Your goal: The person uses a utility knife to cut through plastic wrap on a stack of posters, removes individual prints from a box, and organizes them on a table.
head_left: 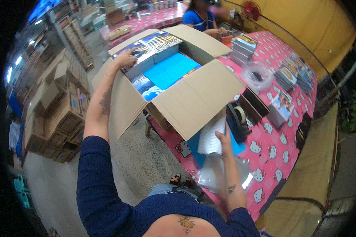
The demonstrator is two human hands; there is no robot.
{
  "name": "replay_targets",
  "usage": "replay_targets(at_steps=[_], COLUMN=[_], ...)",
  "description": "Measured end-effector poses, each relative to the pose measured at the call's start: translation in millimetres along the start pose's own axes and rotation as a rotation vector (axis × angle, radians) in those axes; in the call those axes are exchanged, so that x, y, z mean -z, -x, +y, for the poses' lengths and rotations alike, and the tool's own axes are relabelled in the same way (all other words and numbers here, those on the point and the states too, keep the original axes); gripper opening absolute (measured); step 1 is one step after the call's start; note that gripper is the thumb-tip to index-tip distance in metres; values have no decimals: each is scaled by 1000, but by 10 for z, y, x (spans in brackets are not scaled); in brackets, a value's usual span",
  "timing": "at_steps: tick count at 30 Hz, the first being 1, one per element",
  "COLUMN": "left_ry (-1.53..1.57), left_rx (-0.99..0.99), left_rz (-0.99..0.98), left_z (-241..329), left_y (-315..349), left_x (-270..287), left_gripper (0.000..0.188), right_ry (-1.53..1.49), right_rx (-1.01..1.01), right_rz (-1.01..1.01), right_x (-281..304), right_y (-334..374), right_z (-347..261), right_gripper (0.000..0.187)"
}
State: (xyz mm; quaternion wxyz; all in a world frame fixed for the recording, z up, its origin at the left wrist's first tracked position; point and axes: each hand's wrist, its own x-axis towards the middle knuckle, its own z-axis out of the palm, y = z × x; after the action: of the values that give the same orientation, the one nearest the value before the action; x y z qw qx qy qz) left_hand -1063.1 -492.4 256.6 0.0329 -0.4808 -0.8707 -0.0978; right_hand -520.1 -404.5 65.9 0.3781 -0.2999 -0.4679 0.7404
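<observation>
A large open cardboard box (201, 98) stands in front of me with its flaps folded outward. Inside lies a bright blue sheet (172, 71) over printed blue books. My left hand (125, 58) rests on a glossy printed stack (158, 45) at the box's far left side, fingers stretched out. Below the near right flap, my right hand (224, 141) grips a white ribbed sheet of packing material (210, 138), its thumb on the near side. Under that sheet are a blue sheet (236, 147) and clear plastic (213, 175). The fingers behind the white sheet are hidden.
On the pink patterned table (265, 158) stand a tape dispenser (238, 118), a dark open box (254, 104), a clear tape roll (257, 76) and stacks of books (281, 108). Cardboard cartons (59, 114) are piled at left. Across the table sits a person in blue (195, 21).
</observation>
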Motion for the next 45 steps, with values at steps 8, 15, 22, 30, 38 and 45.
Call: replay_targets(at_steps=[8, 15, 22, 30, 38, 45], left_ry=[804, 574, 347, 261, 292, 433], left_rx=[-248, -540, -578, -613, -504, -396], left_rz=[506, -279, 236, 222, 2, -97], left_z=[1418, 3062, 3439, 3413, 3524, 3492], left_y=[1106, 3012, 1935, 1982, 2021, 2151], left_x=[703, -1014, -1674, -1586, -1461, -1345], left_gripper=[46, 37, 26, 22, 26, 32], right_ry=[278, 493, 448, 610, 592, 504], right_rx=[137, 271, 223, 210, 217, 267], right_rz=[352, 242, 252, 338, 303, 244], right_x=[-159, -54, -36, -154, -56, -34], right_y=[392, 414, 466, 459, 491, 554], right_z=[757, 746, 739, 724, 708, 656], right_gripper=[87, 76, 73, 73, 73, 73])
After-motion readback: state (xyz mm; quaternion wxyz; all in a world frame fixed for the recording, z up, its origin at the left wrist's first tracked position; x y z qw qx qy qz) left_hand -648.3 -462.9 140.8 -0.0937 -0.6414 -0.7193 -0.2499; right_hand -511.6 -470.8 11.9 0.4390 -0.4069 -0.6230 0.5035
